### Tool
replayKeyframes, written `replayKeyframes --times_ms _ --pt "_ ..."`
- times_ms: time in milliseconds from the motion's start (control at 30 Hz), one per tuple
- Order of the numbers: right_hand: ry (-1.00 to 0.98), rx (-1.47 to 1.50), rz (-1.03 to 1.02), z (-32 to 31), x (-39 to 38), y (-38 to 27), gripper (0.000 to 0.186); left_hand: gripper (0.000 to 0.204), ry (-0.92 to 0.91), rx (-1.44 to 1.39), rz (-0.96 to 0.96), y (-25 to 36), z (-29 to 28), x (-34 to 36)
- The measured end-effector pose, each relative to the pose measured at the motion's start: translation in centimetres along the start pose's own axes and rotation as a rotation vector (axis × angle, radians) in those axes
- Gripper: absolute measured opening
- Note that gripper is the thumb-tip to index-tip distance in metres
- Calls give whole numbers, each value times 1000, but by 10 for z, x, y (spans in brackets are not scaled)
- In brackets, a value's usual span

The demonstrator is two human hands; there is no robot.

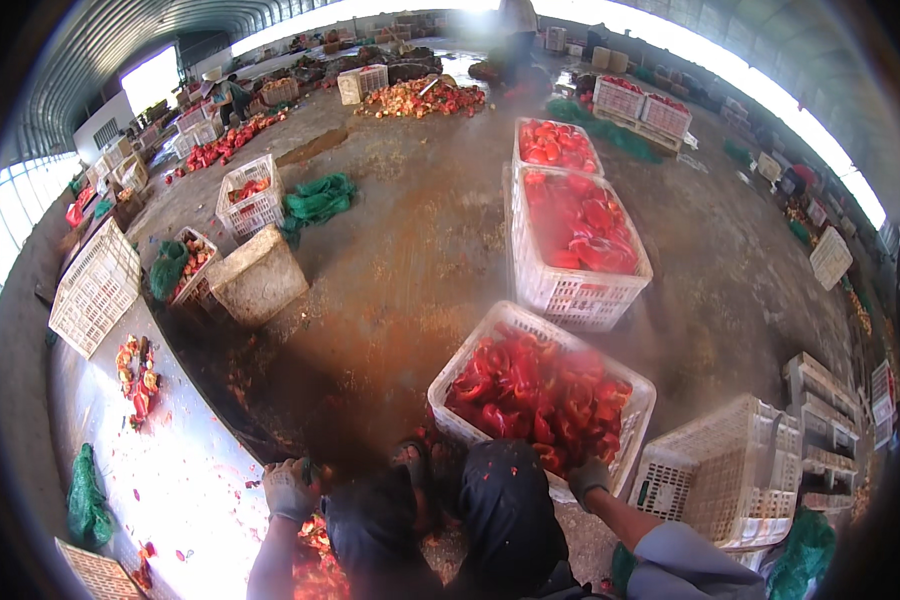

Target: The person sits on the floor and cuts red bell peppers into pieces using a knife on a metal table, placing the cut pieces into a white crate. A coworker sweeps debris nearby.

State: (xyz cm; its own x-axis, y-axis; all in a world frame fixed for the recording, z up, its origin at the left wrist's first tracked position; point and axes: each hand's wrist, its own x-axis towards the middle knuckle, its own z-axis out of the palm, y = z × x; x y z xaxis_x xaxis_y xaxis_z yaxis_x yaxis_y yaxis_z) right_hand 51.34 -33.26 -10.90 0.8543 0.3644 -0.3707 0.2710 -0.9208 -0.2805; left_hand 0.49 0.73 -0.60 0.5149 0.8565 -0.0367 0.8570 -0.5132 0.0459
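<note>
My left hand (291,488), in a pale grey glove, is beside the edge of a metal-topped table (185,470). Its fingers look curled; what they hold, if anything, I cannot make out. Beneath that arm lie red and yellow pepper scraps (317,560). In a darker grey glove, my right hand (589,478) is at the near rim of a white plastic crate (457,420), its fingers partly hidden against the peppers. Cored red peppers (530,385) fill much of this crate, which stands just beyond my knees.
Farther off, a white crate (585,290) and another behind it hold red peppers. An empty-looking crate (715,470) stands at my right. A pale box (258,275) and green netting (318,198) lie left of the wet floor. A pepper heap (425,98) and a person (232,98) are farther back.
</note>
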Motion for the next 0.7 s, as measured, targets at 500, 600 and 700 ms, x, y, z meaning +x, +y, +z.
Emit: replayKeyframes --times_ms 500,600,700 --pt "11 52 -35 -1 -1 -3 45 34 -4 9 -38 5 -9 -4" --pt "74 79 -83 2 -2 1 40 34 -17 12 -37 8 -13 -2" --pt "86 55 -68 2 -3 1 38 34 -30 19 -46 9 -15 -2"
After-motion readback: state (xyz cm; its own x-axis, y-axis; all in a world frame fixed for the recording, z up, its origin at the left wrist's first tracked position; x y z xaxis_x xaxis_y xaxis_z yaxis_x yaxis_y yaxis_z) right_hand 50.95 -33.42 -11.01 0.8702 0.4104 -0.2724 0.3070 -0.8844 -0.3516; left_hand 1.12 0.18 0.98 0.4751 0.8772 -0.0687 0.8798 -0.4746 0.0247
